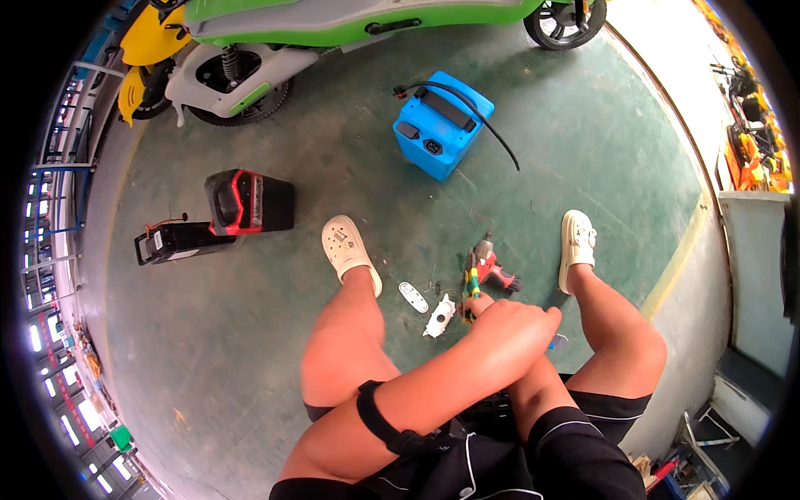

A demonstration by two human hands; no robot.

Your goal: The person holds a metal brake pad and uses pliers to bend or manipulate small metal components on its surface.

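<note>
My arms cross low in front of me. My left hand (517, 323) is closed in a fist over my right wrist; whatever it grips is hidden. A small blue piece (559, 341) shows beside it. My right hand (479, 305), mostly covered by the left, shows its fingers closed at the lower end of a yellow-and-green-handled tool (473, 281). Just beyond, a red and grey power drill (496, 268) lies on the floor. Left of the hands are a white irregular plate (440, 317) and a white oval plate with holes (412, 297).
A blue battery box (442, 133) with a black cable stands ahead. Left are a black-and-red case (258, 202) and a black battery pack (183, 243). A green electric scooter (358, 25) spans the far side. My clogs (346, 248) flank the small parts on the green floor (208, 350).
</note>
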